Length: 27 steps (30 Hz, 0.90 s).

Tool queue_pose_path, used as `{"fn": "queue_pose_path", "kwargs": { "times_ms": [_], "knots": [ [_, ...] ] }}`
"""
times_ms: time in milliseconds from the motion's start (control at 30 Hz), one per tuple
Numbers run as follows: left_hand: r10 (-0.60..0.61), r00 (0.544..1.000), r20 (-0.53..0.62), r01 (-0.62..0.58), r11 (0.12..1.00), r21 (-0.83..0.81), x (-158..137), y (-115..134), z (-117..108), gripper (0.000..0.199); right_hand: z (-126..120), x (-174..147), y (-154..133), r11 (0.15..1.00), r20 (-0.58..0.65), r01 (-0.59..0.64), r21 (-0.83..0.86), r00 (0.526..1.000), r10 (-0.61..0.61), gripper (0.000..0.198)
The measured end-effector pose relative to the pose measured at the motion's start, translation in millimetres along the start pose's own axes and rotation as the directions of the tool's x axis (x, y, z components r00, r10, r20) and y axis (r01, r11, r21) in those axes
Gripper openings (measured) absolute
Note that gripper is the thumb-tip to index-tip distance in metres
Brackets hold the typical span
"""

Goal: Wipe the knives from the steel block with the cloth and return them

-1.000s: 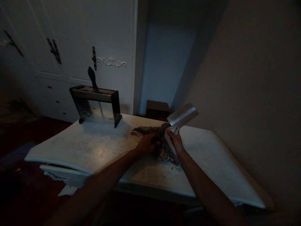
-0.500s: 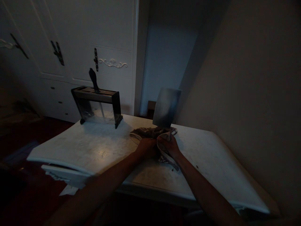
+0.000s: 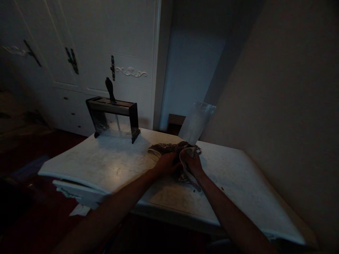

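1. Brown-and-cream patterned cloth, bunched on the white table, about midway between left and right ends and closer to the far edge; one flap spread leftward, another trailing toward the front edge.

2. Broad metal blade, lower end tucked into the cloth, the rest raised in front of and above the far edge. Slightly blurred; no handle of its own in sight.

3. Right hand: clamped on a fold of the cloth, right at the blade's lower end. Anything else pinched inside the fold, hidden.

4. Left hand: against the cloth, just beside the right, fingers curled and mostly covered. Impossible to say from this view whether firmly closed, or on what.

5. Main relation: blade pointing away from both hands, past the far edge, long axis slanting upward with a lean to the right. Right hand nearer, almost directly below; left hand lower and off to the left.

6. Black-framed knife stand with a clear front, upright by the far edge near the left end, well apart from both hands; black handle jutting from the top.

7. Under the front edge, at left, a drawer, slightly pulled out. Beyond the far edge, a white cupboard.
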<state>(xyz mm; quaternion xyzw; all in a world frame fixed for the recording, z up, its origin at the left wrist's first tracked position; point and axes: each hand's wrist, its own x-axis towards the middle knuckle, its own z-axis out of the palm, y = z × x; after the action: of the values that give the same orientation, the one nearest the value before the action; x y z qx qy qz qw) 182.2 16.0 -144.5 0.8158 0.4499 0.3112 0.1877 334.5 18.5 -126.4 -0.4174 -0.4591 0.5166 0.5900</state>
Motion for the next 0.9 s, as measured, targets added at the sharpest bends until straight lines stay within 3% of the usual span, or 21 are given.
{"fn": "queue_pose_path", "kwargs": {
  "times_ms": [267, 400, 533, 633, 767, 900],
  "knots": [
    [0.005, 1.0, -0.013, -0.009, 0.954, -0.299, 6, -6, -7, 0.029, -6, 1, -2, 0.999, -0.024, 0.046, -0.017, 0.999, -0.047, 0.046],
    [-0.051, 0.999, -0.011, 0.041, 0.908, -0.416, 9, -10, -14, 0.034, -11, 4, -11, 0.997, -0.117, 0.068, -0.021, 0.991, -0.07, 0.046],
    [-0.123, 0.989, -0.083, 0.072, 0.889, -0.452, 12, -19, -16, 0.034, -15, 8, -15, 0.991, -0.149, 0.04, 0.128, 0.989, -0.021, 0.048],
    [-0.094, 0.993, -0.074, 0.057, 0.918, -0.392, 12, -21, -18, 0.037, -18, 10, -16, 0.987, -0.201, 0.032, 0.155, 0.98, 0.0, 0.054],
    [-0.031, 0.999, -0.041, 0.015, 0.933, -0.359, 7, -18, -20, 0.04, -28, 14, -18, 0.998, -0.287, -0.031, 0.062, 0.957, 0.048, 0.061],
    [-0.062, 0.998, 0.02, 0.065, 0.907, -0.416, 3, -14, -19, 0.036, -40, 23, -18, 0.993, -0.309, -0.084, -0.087, 0.95, 0.053, 0.064]
  ]
}}
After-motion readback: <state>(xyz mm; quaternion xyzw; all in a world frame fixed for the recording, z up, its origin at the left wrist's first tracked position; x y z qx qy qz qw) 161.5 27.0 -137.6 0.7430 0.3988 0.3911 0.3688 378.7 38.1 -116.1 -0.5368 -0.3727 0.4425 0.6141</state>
